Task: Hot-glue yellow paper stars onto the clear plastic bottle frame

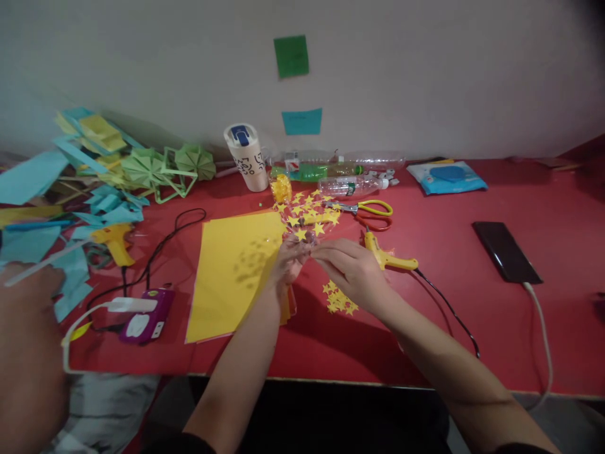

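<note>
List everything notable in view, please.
Star-covered plastic: one, clear, held
Paper stars: many, yellow, red table
Paper sheets: stack, yellow, left
Glue guns: two, yellow, left, right
Metal scissors: one, red-yellow, centre
Plastic bottles: several, clear, green, back
Lidded cup: one, white, back
Plastic packet: one, blue, back
Rectangular phone: one, black, right
Power strip: one, purple, left
Sticky notes: two, green, blue, wall
Folded paper: many, multicoloured, left
Co-worker's arm: one, left
Own hands: two, centre

The lone camera I saw sat on the person's head, facing forward and down across the flat red table (437, 233) to the pale grey wall (401, 75) beyond. It looked from close in: bare forearms (248, 353) rose from the bottom edge, bare left hand (288, 257) and bare right hand (357, 272) near mid-view.
</note>
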Action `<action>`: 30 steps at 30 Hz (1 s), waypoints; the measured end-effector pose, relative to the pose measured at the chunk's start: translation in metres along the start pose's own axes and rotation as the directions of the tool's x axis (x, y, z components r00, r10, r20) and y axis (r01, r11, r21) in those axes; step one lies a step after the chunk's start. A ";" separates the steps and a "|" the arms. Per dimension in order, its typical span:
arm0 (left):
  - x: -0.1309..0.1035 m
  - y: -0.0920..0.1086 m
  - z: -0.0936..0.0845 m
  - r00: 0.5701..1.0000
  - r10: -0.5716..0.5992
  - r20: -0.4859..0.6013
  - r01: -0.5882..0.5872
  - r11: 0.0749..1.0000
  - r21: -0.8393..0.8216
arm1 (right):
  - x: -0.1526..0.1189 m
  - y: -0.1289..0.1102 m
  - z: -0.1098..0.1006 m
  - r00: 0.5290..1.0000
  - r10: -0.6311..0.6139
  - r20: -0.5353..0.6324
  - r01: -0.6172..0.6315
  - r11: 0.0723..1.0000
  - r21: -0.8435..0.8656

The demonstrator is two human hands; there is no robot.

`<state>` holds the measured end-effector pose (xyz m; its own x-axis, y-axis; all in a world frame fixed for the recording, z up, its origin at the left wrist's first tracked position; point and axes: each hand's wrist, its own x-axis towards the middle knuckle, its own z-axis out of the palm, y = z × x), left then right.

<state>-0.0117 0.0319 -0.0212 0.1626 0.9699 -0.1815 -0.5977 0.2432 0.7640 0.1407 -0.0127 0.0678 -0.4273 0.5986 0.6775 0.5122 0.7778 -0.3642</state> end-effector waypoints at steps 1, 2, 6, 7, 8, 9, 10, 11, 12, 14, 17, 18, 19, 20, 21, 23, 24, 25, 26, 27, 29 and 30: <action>0.000 0.001 0.000 1.000 0.014 0.022 -0.014 1.000 -0.016 | 0.000 0.000 0.001 1.000 0.010 0.002 -0.010 1.000 0.022; 0.000 0.001 0.001 0.999 0.027 0.042 -0.026 0.999 -0.030 | 0.000 -0.001 0.002 1.000 0.019 -0.005 -0.019 0.999 0.042; -0.001 0.002 0.002 0.998 0.037 0.055 -0.036 0.999 -0.032 | -0.002 -0.002 0.004 0.995 0.090 -0.048 -0.087 0.995 0.058; -0.001 0.001 0.002 0.998 0.035 0.054 -0.033 0.999 -0.027 | -0.002 -0.002 0.004 0.993 0.100 -0.056 -0.097 0.994 0.053; -0.001 0.001 0.002 0.998 0.032 0.053 -0.031 0.999 -0.023 | -0.002 -0.002 0.005 0.993 0.101 -0.065 -0.098 0.994 0.049; -0.001 0.001 0.002 0.998 0.031 0.052 -0.030 0.999 -0.020 | -0.002 -0.003 0.005 0.993 0.094 -0.073 -0.090 0.995 0.047; -0.001 0.001 0.002 0.998 0.032 0.052 -0.031 0.999 -0.019 | -0.003 -0.003 0.005 0.994 0.081 -0.080 -0.078 0.996 0.046; -0.001 0.001 0.002 0.998 0.033 0.053 -0.032 0.999 -0.021 | -0.003 -0.003 0.005 0.994 0.071 -0.085 -0.067 0.997 0.043; -0.001 0.001 0.002 0.998 0.036 0.052 -0.034 0.999 -0.022 | -0.003 -0.003 0.005 0.994 0.066 -0.088 -0.062 0.997 0.041; -0.001 0.000 0.001 0.998 0.041 0.050 -0.039 0.999 -0.026 | -0.004 -0.003 0.006 0.993 0.068 -0.092 -0.064 0.997 0.050; -0.001 0.000 0.001 0.998 0.052 0.047 -0.050 0.998 -0.034 | -0.005 -0.003 0.007 0.991 0.100 -0.088 -0.094 0.993 0.067; -0.001 0.000 0.001 0.997 0.054 0.050 -0.053 0.998 -0.035 | -0.005 -0.002 0.007 0.990 0.114 -0.084 -0.108 0.992 0.064; -0.001 0.000 0.001 0.997 0.056 0.053 -0.054 0.998 -0.034 | -0.006 -0.002 0.007 0.989 0.125 -0.080 -0.121 0.991 0.057; -0.001 0.000 0.001 0.997 0.057 0.057 -0.056 0.998 -0.033 | -0.006 -0.002 0.007 0.988 0.131 -0.077 -0.128 0.991 0.050; -0.001 0.000 0.000 0.997 0.057 0.061 -0.055 0.998 -0.029 | -0.006 -0.002 0.007 0.989 0.130 -0.077 -0.127 0.991 0.044; -0.001 0.000 0.000 0.996 0.054 0.066 -0.052 0.998 -0.027 | -0.006 -0.002 0.007 0.990 0.108 -0.086 -0.105 0.994 0.036; -0.001 0.000 0.000 0.997 0.050 0.065 -0.048 0.998 -0.031 | -0.005 -0.002 0.007 0.992 0.090 -0.093 -0.088 0.996 0.031; -0.001 0.000 0.001 0.997 0.045 0.063 -0.042 0.998 -0.037 | -0.005 -0.002 0.006 0.993 0.074 -0.097 -0.071 0.997 0.025; -0.001 0.000 0.001 0.997 0.040 0.061 -0.037 0.998 -0.045 | -0.005 -0.002 0.006 0.993 0.060 -0.100 -0.059 0.998 0.016; -0.001 0.000 0.001 0.997 0.037 0.062 -0.034 0.998 -0.053 | -0.004 -0.002 0.005 0.994 0.051 -0.099 -0.051 0.999 0.005; -0.001 0.000 0.001 0.997 0.041 0.065 -0.037 0.997 -0.063 | -0.004 -0.003 0.004 0.996 0.038 -0.081 -0.039 0.999 -0.016; -0.001 0.000 0.000 0.997 0.040 0.068 -0.036 0.998 -0.059 | -0.004 -0.003 0.004 0.997 0.028 -0.069 -0.030 0.999 -0.028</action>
<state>-0.0117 0.0312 -0.0207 0.1917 0.9755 -0.1080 -0.6483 0.2085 0.7323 0.1381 -0.0167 0.0637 -0.3599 0.6058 0.7095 0.5456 0.7536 -0.3666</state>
